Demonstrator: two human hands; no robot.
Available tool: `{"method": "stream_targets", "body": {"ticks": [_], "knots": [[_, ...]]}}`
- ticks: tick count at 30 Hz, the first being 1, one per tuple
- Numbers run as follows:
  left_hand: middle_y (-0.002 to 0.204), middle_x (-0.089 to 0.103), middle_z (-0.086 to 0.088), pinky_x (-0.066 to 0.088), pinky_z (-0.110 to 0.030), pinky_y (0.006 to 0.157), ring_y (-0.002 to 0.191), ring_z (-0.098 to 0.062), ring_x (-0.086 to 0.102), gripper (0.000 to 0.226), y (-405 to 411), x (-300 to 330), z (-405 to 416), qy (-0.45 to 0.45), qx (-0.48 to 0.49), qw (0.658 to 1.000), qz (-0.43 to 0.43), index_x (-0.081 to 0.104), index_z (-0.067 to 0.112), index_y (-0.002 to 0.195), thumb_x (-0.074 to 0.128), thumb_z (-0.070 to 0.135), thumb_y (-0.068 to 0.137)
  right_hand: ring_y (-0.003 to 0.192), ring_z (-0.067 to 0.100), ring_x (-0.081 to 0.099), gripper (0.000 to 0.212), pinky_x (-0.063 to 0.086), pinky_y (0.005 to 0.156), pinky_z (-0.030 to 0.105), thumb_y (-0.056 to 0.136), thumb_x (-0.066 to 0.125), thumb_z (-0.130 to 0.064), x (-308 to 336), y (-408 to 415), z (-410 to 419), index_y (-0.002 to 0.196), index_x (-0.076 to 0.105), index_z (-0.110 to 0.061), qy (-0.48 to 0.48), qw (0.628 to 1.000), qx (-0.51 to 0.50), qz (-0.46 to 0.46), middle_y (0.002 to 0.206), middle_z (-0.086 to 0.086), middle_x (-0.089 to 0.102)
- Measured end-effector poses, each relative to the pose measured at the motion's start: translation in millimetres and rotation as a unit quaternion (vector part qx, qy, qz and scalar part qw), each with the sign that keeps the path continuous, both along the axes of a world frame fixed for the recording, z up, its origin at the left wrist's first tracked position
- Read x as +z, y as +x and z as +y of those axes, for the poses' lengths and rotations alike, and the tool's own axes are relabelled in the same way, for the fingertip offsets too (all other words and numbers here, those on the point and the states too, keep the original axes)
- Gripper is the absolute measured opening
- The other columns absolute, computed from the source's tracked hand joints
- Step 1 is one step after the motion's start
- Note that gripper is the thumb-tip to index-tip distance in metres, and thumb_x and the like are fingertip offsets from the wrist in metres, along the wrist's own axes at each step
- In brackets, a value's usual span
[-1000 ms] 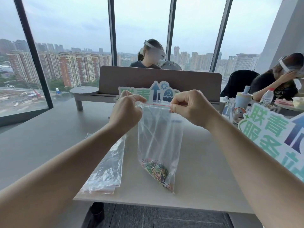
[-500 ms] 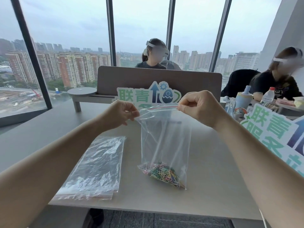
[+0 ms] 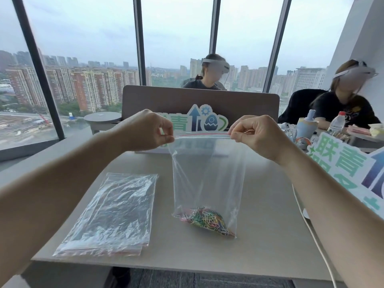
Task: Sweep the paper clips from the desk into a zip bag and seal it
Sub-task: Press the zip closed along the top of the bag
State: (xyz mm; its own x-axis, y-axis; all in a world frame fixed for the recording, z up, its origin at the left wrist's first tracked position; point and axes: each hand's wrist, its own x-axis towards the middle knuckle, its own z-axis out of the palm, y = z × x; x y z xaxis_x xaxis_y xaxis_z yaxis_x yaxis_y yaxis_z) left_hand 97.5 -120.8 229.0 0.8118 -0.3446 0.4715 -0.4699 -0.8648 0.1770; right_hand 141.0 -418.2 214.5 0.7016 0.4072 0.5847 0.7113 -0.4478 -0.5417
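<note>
Clear zip bag (image 3: 207,175) hanging upright over the counter (image 3: 266,235), bottom resting on it, heap of coloured clips (image 3: 207,220) pooled in the lower corner. Pinched at the top strip by both hands: left hand (image 3: 145,129) fingers clamped on the left end, right hand (image 3: 257,136) on the right. Smooth grey counter, tall windows and city behind. Stack of crinkly spare bags (image 3: 112,215) lying flat just left. Cardboard sign (image 3: 345,163) at right, white cable (image 3: 311,235) trailing past.
</note>
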Motion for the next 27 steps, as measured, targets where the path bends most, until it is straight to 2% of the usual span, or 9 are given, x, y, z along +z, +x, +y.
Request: {"method": "stream_targets", "body": {"ticks": [2, 5, 9, 13, 15, 18, 21, 23, 27], "knots": [[0.07, 0.074, 0.007, 0.057, -0.027, 0.071, 0.067, -0.005, 0.07, 0.009, -0.6, 4.5, 0.4, 0.013, -0.001, 1.0, -0.019, 0.076, 0.019, 0.076, 0.078, 0.026, 0.081, 0.083, 0.011, 0.066, 0.013, 0.052, 0.079, 0.025, 0.083, 0.071, -0.004, 0.8, 0.8, -1.1, 0.073, 0.075, -0.011, -0.002, 1.0, -0.005, -0.007, 0.091, -0.001, 0.07], [0.063, 0.07, 0.009, 0.054, -0.022, 0.067, 0.063, -0.003, 0.069, 0.013, 0.6, 6.3, -0.8, -0.024, 0.006, 0.999, -0.028, 0.075, 0.016, 0.072, 0.081, 0.026, 0.078, 0.086, 0.009, 0.064, 0.013, 0.052, 0.08, 0.025, 0.084, 0.071, -0.006, 1.3, 2.4, -3.3, 0.073, 0.075, -0.01, -0.007, 1.0, -0.02, -0.01, 0.095, -0.003, 0.068], [0.063, 0.073, 0.005, 0.049, -0.007, 0.058, 0.058, -0.009, 0.068, 0.014, 3.2, 2.0, -3.8, -0.087, 0.019, 0.996, -0.009, 0.075, 0.012, 0.072, 0.082, 0.023, 0.076, 0.079, 0.005, 0.065, 0.014, 0.051, 0.077, 0.028, 0.084, 0.071, -0.006, 1.4, 4.8, -5.6, 0.072, 0.076, -0.012, -0.015, 0.999, -0.029, 0.008, 0.092, -0.005, 0.071], [0.062, 0.073, -0.003, 0.06, -0.024, 0.067, 0.061, -0.02, 0.071, 0.011, 4.8, -0.8, -4.5, -0.148, 0.013, 0.989, 0.019, 0.075, 0.01, 0.07, 0.083, 0.015, 0.075, 0.082, 0.014, 0.068, 0.011, 0.054, 0.081, 0.033, 0.084, 0.072, -0.009, 3.2, 4.6, -7.8, 0.075, 0.076, -0.014, -0.037, 0.998, -0.047, 0.009, 0.085, -0.009, 0.074], [0.063, 0.074, -0.007, 0.062, -0.029, 0.067, 0.062, -0.024, 0.072, 0.008, 5.2, -1.6, -4.2, -0.179, 0.003, 0.983, 0.039, 0.075, 0.008, 0.072, 0.082, 0.009, 0.075, 0.075, 0.014, 0.067, 0.009, 0.054, 0.076, 0.031, 0.083, 0.074, -0.013, 4.5, 3.2, -9.3, 0.076, 0.076, -0.017, -0.046, 0.997, -0.06, 0.015, 0.077, -0.012, 0.073], [0.062, 0.074, -0.002, 0.063, -0.03, 0.066, 0.058, -0.019, 0.072, 0.011, 6.0, -1.5, -2.2, -0.207, -0.008, 0.976, 0.063, 0.074, 0.009, 0.072, 0.08, 0.001, 0.076, 0.06, 0.003, 0.057, 0.011, 0.048, 0.064, 0.023, 0.081, 0.076, -0.017, 6.4, 2.6, -11.2, 0.071, 0.075, -0.022, -0.057, 0.996, -0.069, 0.024, 0.064, -0.014, 0.069], [0.059, 0.073, 0.006, 0.061, -0.025, 0.064, 0.055, -0.009, 0.069, 0.02, 6.9, 1.4, -1.8, -0.214, -0.02, 0.973, 0.08, 0.072, 0.015, 0.07, 0.077, -0.003, 0.077, 0.055, -0.004, 0.052, 0.013, 0.042, 0.06, 0.014, 0.08, 0.076, -0.017, 8.8, 2.6, -11.3, 0.069, 0.072, -0.023, -0.076, 0.994, -0.082, 0.021, 0.059, -0.018, 0.065], [0.059, 0.072, 0.004, 0.06, -0.024, 0.062, 0.055, -0.01, 0.068, 0.018, 6.8, 2.9, -3.8, -0.221, -0.027, 0.971, 0.083, 0.071, 0.013, 0.071, 0.077, -0.002, 0.077, 0.055, -0.004, 0.052, 0.013, 0.04, 0.058, 0.009, 0.079, 0.076, -0.017, 10.7, 1.5, -9.7, 0.068, 0.071, -0.022, -0.092, 0.991, -0.097, 0.009, 0.058, -0.015, 0.064], [0.064, 0.072, -0.003, 0.062, -0.03, 0.061, 0.056, -0.014, 0.069, 0.015, 5.3, 2.3, -7.0, -0.233, -0.03, 0.969, 0.08, 0.066, 0.007, 0.076, 0.078, -0.003, 0.075, 0.064, 0.001, 0.055, 0.01, 0.043, 0.064, 0.017, 0.077, 0.076, -0.023, 15.1, -5.7, 3.3, 0.079, 0.068, -0.027, -0.124, 0.986, -0.108, -0.011, 0.07, -0.01, 0.065]]}}
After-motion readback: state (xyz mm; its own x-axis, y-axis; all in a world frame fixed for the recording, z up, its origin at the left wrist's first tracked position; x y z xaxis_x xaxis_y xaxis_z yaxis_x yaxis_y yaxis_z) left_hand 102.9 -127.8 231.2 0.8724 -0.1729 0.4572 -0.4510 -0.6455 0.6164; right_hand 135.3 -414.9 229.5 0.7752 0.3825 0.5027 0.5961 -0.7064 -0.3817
